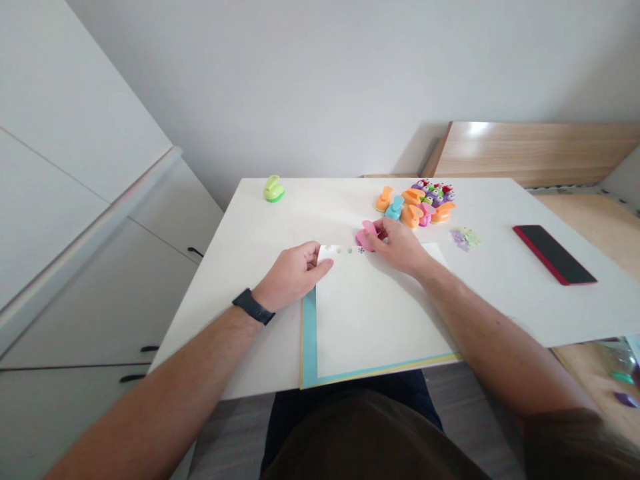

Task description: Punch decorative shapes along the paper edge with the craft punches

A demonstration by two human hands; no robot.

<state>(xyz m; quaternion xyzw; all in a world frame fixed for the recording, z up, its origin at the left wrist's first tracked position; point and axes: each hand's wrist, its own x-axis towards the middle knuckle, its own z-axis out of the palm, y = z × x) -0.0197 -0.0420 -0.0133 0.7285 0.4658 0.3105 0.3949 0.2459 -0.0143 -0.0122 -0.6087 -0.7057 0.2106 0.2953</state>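
A white sheet of paper (pixel 370 313) lies in front of me over a light blue sheet (pixel 310 340), with a yellow edge showing below. Several small shapes are cut through the white paper along its far edge. My left hand (pixel 300 270) pinches the far left corner of the white paper between thumb and fingers. A pink craft punch (pixel 367 235) sits at the far edge of the paper, just right of the cut shapes. My right hand (pixel 397 243) is closed around the punch's right side, its fingertips partly hidden.
Orange, blue and pink craft punches (pixel 413 216) stand in a group at the back right, beside small purple, green and red figures (pixel 437 192). A green punch (pixel 273 189) is at the back left. Paper cutouts (pixel 466 238) and a black-and-red case (pixel 553 255) lie rightward on the white table (pixel 225 267).
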